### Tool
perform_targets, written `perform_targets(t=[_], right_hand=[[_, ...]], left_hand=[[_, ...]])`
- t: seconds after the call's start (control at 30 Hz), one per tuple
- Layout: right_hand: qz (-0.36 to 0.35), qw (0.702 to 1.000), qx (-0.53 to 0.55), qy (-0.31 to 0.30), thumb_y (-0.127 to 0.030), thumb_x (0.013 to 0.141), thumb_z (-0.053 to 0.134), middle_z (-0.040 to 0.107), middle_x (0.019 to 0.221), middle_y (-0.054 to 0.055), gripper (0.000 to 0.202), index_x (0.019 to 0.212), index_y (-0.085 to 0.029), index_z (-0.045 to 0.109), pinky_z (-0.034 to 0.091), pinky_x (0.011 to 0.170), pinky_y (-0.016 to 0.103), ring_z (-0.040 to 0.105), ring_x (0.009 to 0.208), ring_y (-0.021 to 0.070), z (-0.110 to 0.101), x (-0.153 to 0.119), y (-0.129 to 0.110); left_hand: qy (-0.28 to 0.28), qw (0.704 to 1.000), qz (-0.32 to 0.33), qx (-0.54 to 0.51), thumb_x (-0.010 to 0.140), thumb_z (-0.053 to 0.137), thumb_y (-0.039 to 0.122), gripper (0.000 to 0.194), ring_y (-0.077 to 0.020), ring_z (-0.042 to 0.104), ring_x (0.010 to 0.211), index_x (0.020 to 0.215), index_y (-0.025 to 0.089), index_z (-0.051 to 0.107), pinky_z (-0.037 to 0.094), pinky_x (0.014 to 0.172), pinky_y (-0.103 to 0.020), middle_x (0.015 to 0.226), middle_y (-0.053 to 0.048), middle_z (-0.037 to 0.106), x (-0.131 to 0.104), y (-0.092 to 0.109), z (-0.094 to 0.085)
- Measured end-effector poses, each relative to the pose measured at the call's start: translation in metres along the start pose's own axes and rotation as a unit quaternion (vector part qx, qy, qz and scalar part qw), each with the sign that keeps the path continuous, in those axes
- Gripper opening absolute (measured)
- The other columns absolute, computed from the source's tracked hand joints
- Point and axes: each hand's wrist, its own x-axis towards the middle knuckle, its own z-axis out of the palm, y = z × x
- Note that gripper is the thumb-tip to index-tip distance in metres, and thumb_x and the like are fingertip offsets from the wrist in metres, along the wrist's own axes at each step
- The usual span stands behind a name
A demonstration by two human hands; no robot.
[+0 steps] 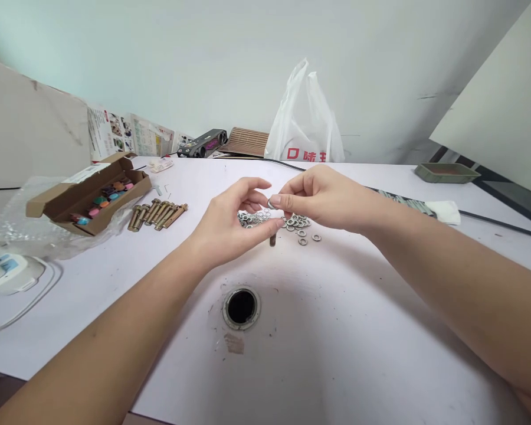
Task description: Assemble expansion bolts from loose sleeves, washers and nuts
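Note:
My right hand (314, 195) pinches a small metal washer (271, 203) between thumb and fingertips. Facing it, my left hand (230, 218) has its thumb and fingers spread apart, with nothing seen gripped. Just below the left thumb tip shows the lower end of a brownish bolt (272, 241); its upper part is hidden, and I cannot tell whether it touches the thumb. Behind and under the hands lie a pile of flat washers (295, 222) and a pile of thinner rings (257, 217). Several bronze-coloured expansion bolts (159, 213) lie in a group left of my left hand.
An open cardboard box (110, 218) with colourful small items stands at left on bubble wrap (39, 206). A white device (13, 271) with a cable is nearer. A round hole (241, 307) pierces the tabletop. Behind stand a plastic bag (305, 124) and a green tray (446, 173).

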Motion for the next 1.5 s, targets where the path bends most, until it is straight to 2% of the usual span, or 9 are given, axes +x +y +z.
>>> perform_targets(t=[0.1, 0.2, 0.33, 0.47, 0.6, 0.83, 1.03, 1.17, 1.5], right_hand=[[0.042, 0.999, -0.016, -0.020, -0.059, 0.076, 0.063, 0.035, 0.057, 0.002, 0.047, 0.069, -0.013, 0.058, 0.017, 0.041, 0.025, 0.024, 0.048, 0.0058, -0.005, 0.000, 0.002], [0.068, 0.995, -0.029, -0.060, -0.058, 0.075, 0.066, 0.033, 0.058, 0.001, 0.047, 0.064, -0.014, 0.052, 0.017, 0.042, 0.025, 0.024, 0.048, 0.0065, -0.003, 0.002, 0.007], [0.065, 0.992, -0.019, -0.102, -0.061, 0.074, 0.064, 0.034, 0.058, 0.001, 0.050, 0.063, -0.015, 0.049, 0.017, 0.043, 0.025, 0.025, 0.049, 0.0074, 0.003, 0.008, 0.018], [0.054, 0.991, 0.013, -0.125, -0.062, 0.074, 0.064, 0.035, 0.059, 0.001, 0.050, 0.065, -0.015, 0.050, 0.022, 0.047, 0.025, 0.028, 0.053, 0.0083, 0.006, 0.012, 0.026], [0.044, 0.988, 0.037, -0.147, -0.060, 0.073, 0.066, 0.040, 0.064, 0.002, 0.048, 0.067, -0.014, 0.052, 0.025, 0.049, 0.025, 0.033, 0.056, 0.0086, 0.005, 0.011, 0.028], [0.055, 0.990, 0.025, -0.130, -0.060, 0.074, 0.065, 0.047, 0.068, 0.003, 0.047, 0.073, -0.013, 0.058, 0.028, 0.048, 0.024, 0.037, 0.057, 0.0085, 0.007, 0.012, 0.031], [-0.020, 0.991, 0.027, -0.130, -0.051, 0.084, 0.058, 0.060, 0.082, 0.004, 0.044, 0.115, -0.020, 0.063, 0.028, 0.046, 0.021, 0.041, 0.056, 0.0069, 0.004, 0.011, 0.028], [-0.097, 0.983, -0.019, -0.153, -0.041, 0.086, 0.057, 0.063, 0.081, 0.004, 0.035, 0.110, -0.019, 0.069, 0.033, 0.052, 0.021, 0.046, 0.060, 0.0077, -0.002, 0.011, 0.030], [-0.126, 0.985, -0.093, -0.071, -0.042, 0.081, 0.061, 0.064, 0.075, 0.003, 0.030, 0.088, -0.014, 0.068, 0.037, 0.053, 0.020, 0.054, 0.061, 0.0083, 0.005, 0.009, 0.026]], left_hand=[[-0.076, 0.992, -0.086, 0.050, 0.068, 0.072, 0.049, 0.058, -0.0161, 0.058, 0.087, 0.115, 0.020, 0.055, 0.047, 0.077, -0.029, 0.097, -0.003, 0.063, -0.002, -0.007, 0.003], [-0.153, 0.974, -0.156, 0.061, 0.069, 0.070, 0.046, 0.043, -0.0125, 0.055, 0.073, 0.102, 0.019, 0.061, 0.044, 0.063, -0.025, 0.087, 0.000, 0.061, -0.003, -0.014, 0.009], [-0.213, 0.961, -0.175, -0.006, 0.075, 0.063, 0.035, 0.021, -0.0072, 0.043, 0.058, 0.082, 0.016, 0.062, 0.036, 0.052, -0.021, 0.065, 0.003, 0.049, -0.003, -0.019, 0.019], [-0.217, 0.959, -0.178, -0.038, 0.074, 0.064, 0.033, 0.020, -0.0057, 0.038, 0.054, 0.079, 0.014, 0.062, 0.033, 0.050, -0.019, 0.060, 0.004, 0.043, -0.002, -0.021, 0.021], [-0.211, 0.961, -0.177, -0.023, 0.075, 0.065, 0.038, 0.026, -0.0071, 0.042, 0.058, 0.084, 0.013, 0.065, 0.035, 0.052, -0.020, 0.062, 0.003, 0.049, -0.001, -0.024, 0.020], [-0.206, 0.962, -0.177, -0.015, 0.073, 0.067, 0.038, 0.028, -0.0073, 0.041, 0.057, 0.086, 0.012, 0.067, 0.036, 0.053, -0.021, 0.062, 0.002, 0.049, -0.001, -0.023, 0.022], [-0.200, 0.965, -0.168, -0.013, 0.073, 0.066, 0.040, 0.029, -0.0086, 0.043, 0.058, 0.077, 0.012, 0.064, 0.036, 0.053, -0.021, 0.062, 0.001, 0.051, -0.003, -0.025, 0.022], [-0.200, 0.963, -0.179, -0.025, 0.072, 0.067, 0.042, 0.031, -0.0101, 0.046, 0.060, 0.078, 0.012, 0.065, 0.037, 0.053, -0.021, 0.066, -0.001, 0.055, -0.003, -0.026, 0.022], [-0.204, 0.964, -0.171, -0.011, 0.073, 0.066, 0.041, 0.028, -0.0072, 0.037, 0.054, 0.072, 0.013, 0.062, 0.031, 0.050, -0.021, 0.058, 0.002, 0.045, -0.001, -0.021, 0.019]])
